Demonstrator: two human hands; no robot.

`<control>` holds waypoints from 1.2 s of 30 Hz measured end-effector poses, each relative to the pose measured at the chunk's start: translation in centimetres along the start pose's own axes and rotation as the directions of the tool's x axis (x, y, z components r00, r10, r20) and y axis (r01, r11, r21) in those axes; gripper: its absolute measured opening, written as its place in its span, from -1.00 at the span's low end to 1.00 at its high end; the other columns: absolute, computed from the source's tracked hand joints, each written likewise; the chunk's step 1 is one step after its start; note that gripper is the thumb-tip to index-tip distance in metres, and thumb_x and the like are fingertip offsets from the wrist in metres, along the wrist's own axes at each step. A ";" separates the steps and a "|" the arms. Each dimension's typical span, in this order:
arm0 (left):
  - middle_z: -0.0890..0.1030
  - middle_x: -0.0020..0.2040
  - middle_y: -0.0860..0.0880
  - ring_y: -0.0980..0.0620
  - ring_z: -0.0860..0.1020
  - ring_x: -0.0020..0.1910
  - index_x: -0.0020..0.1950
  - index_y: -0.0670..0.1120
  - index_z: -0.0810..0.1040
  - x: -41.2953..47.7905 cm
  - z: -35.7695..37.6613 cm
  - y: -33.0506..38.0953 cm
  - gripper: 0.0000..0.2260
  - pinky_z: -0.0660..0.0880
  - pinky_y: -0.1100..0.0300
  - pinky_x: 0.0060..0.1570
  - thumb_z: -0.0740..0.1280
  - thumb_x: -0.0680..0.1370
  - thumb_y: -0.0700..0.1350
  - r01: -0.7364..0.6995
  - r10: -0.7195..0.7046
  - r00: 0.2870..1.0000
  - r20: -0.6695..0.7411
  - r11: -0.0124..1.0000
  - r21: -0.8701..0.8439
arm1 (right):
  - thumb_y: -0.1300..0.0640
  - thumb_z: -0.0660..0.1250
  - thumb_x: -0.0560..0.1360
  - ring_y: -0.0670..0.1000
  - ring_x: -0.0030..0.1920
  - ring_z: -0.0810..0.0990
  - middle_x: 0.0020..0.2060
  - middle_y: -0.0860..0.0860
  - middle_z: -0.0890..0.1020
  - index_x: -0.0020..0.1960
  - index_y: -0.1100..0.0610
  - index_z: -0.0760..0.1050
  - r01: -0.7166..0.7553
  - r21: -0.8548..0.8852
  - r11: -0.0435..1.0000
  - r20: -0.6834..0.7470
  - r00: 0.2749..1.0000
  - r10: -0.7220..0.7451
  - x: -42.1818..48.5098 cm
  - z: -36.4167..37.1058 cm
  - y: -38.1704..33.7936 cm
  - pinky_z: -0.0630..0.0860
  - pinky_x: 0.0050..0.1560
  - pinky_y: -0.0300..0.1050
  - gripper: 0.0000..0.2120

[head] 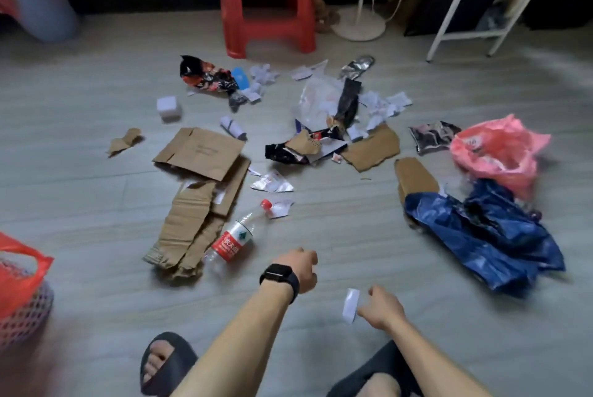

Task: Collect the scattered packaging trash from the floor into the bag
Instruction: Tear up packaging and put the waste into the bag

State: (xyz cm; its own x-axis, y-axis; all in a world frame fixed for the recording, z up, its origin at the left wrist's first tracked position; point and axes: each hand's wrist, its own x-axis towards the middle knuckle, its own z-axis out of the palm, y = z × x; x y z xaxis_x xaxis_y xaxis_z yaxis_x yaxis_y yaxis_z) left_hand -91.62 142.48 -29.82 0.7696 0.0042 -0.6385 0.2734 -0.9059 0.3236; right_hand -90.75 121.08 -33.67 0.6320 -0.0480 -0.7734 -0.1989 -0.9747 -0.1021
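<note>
- Two bare hands hover low over a grey floor point(353, 229) strewn with packaging trash.
- The right hand point(383, 308) pinches a white paper scrap point(350, 306) between thumb and fingers.
- The left hand point(301, 268), with a black watch point(280, 279) on its wrist, shows only its back; whether its fingers are curled or spread cannot be told.
- Just left of that hand lies a clear water bottle point(232, 241) with a red label, touching flattened cardboard point(199, 191).
- Beyond both hands, snack wrappers point(208, 77) and torn paper lie before a red plastic stool point(268, 1).
- Right of the right hand sprawls a dark blue plastic bag point(481, 236); beyond it sits a pink plastic bag point(494, 152).
- Far left of the left hand, a red plastic bag point(16, 271) sits at the frame's edge.
</note>
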 end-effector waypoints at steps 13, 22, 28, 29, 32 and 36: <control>0.36 0.14 -0.10 -0.18 0.48 0.10 0.20 -0.02 0.38 5.2 9.4 -4.4 -0.79 0.50 0.01 -0.08 0.21 0.58 -0.16 0.230 -0.232 0.972 -0.041 0.972 -0.050 | -0.05 0.21 0.63 0.11 0.16 0.56 0.16 0.09 0.53 0.20 0.18 0.40 0.123 0.042 0.992 -0.102 0.988 -0.118 4.2 6.1 -2.0 0.44 -0.03 -0.08 -0.69; 0.51 0.13 -0.13 -0.19 0.51 0.10 0.14 -0.09 0.41 4.0 8.4 -5.1 -0.86 0.45 0.01 -0.05 0.18 0.60 -0.22 0.216 -0.217 0.976 -0.022 0.975 -0.050 | 0.02 0.15 0.63 0.17 0.21 0.56 0.21 0.11 0.57 0.23 0.10 0.47 0.096 -0.093 0.991 -0.008 0.995 -0.097 4.4 3.4 -5.4 0.47 0.05 -0.07 -0.74; 0.55 0.08 -0.10 -0.17 0.55 0.03 0.07 -0.03 0.44 1.1 -2.7 -7.8 -0.86 0.51 -0.01 -0.06 0.20 0.57 -0.23 0.159 -0.171 0.952 -0.253 0.985 -0.066 | -0.01 0.16 0.60 0.20 0.16 0.56 0.16 0.12 0.59 0.13 0.07 0.50 0.274 -0.063 0.960 -0.116 0.953 -0.280 0.7 -2.5 -13.5 0.48 0.03 -0.04 -0.77; 0.56 0.06 -0.09 -0.17 0.56 0.01 0.07 -0.02 0.45 0.0 -5.8 -9.1 -0.86 0.52 0.00 -0.07 0.20 0.57 -0.23 0.163 -0.178 0.930 -0.322 0.984 -0.073 | -0.04 0.15 0.60 0.21 0.14 0.56 0.12 0.12 0.61 0.08 0.06 0.50 0.340 -0.049 0.939 -0.159 0.926 -0.344 -0.4 -3.6 -16.1 0.47 0.01 -0.04 -0.77; 0.59 0.03 -0.07 -0.13 0.56 -0.03 0.07 -0.03 0.48 -3.7 -13.1 -12.6 -0.87 0.55 0.02 -0.06 0.23 0.58 -0.22 0.179 -0.196 0.848 -0.493 0.980 -0.081 | -0.16 0.14 0.59 0.21 0.06 0.58 -0.03 0.10 0.65 -0.11 0.02 0.47 0.498 0.018 0.867 -0.243 0.843 -0.479 -3.7 -5.9 -22.5 0.47 -0.06 -0.03 -0.70; 0.59 0.09 -0.07 -0.13 0.57 0.02 0.11 0.02 0.49 -11.2 -18.9 -20.0 -0.85 0.47 0.10 -0.15 0.24 0.59 -0.18 0.336 -0.313 0.768 -0.559 0.940 -0.066 | -0.16 0.20 0.56 0.09 -0.15 0.62 -0.24 0.03 0.65 -0.19 0.02 0.44 0.700 0.053 0.712 -0.299 0.691 -0.658 -9.5 -5.3 -30.5 0.55 -0.10 -0.01 -0.71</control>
State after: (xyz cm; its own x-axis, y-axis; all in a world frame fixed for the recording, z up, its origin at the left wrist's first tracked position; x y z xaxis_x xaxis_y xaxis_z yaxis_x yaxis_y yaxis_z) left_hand -94.80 168.59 -15.91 0.8277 0.5237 -0.2016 0.5531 -0.8221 0.1354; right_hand -86.76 150.15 -19.91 0.7916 0.5427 -0.2808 0.2612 -0.7160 -0.6474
